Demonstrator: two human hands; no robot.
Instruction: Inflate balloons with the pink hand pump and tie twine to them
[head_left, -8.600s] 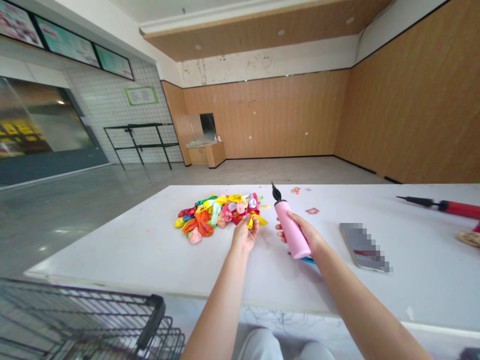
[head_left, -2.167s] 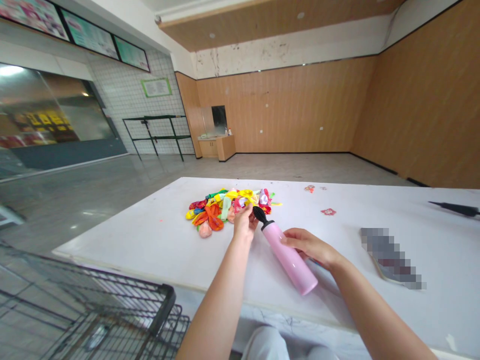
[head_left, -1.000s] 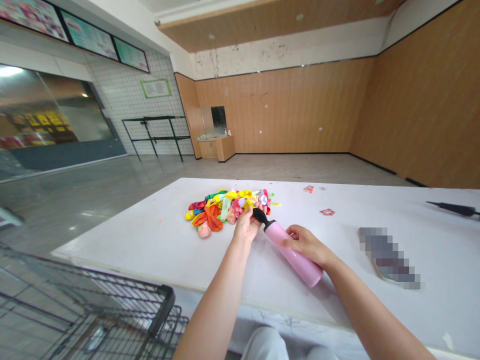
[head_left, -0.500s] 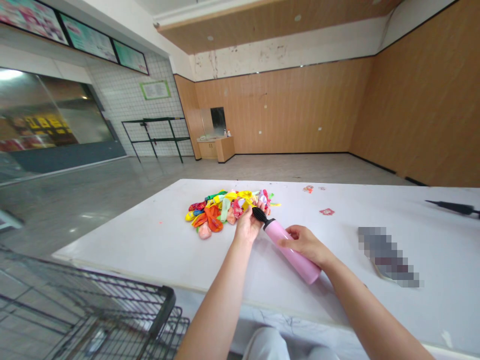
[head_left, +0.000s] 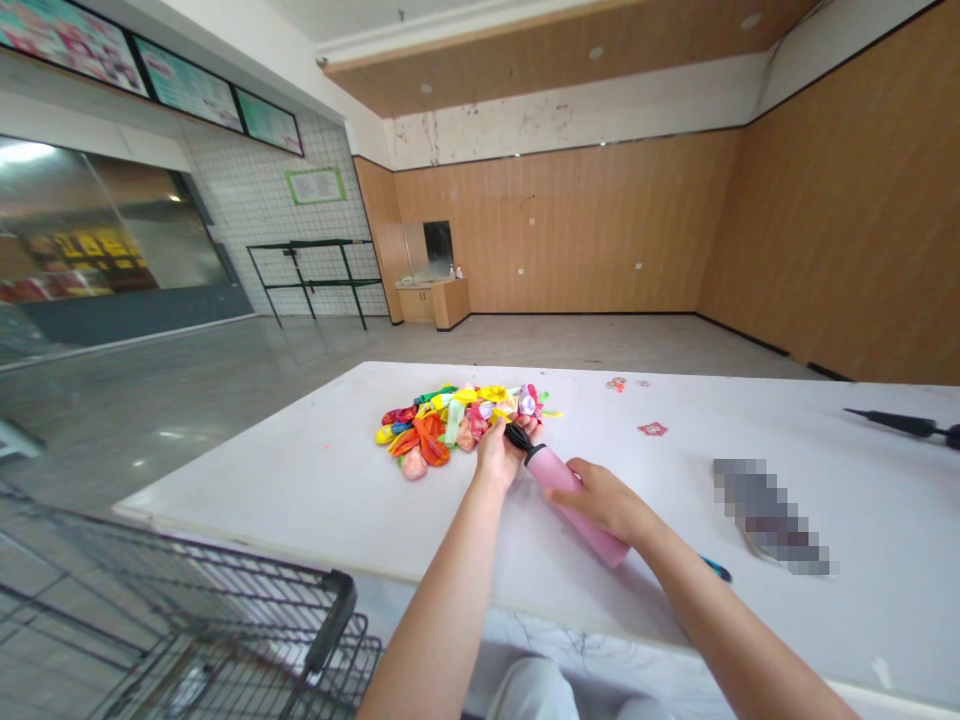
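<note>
A pink balloon pump (head_left: pixel 574 500) with a black ribbed end (head_left: pixel 517 437) is tilted over the white table, that end pointing away and to the left. My right hand (head_left: pixel 604 500) grips the pink barrel from above. At the black end is my left hand (head_left: pixel 504 452), palm up, its fingers curled around that end and partly hidden by it. Just beyond my left hand lies a pile of uninflated balloons (head_left: pixel 431 440) in orange, yellow, green, red and pink. Whether a balloon is between my left fingers cannot be made out.
On the white table (head_left: pixel 300 500) lie small red paper pieces (head_left: pixel 652 429), a blurred flat object (head_left: pixel 772 520), a dark pointed tool (head_left: pixel 900 422) at the right, and a blue-black item (head_left: pixel 716 568) by my right forearm. A black wire cart (head_left: pixel 330 620) stands at the near left.
The pump and my right hand have shifted slightly left, and the barrel lies a little differently in the grip. The blue-black item now shows beside my right forearm.
</note>
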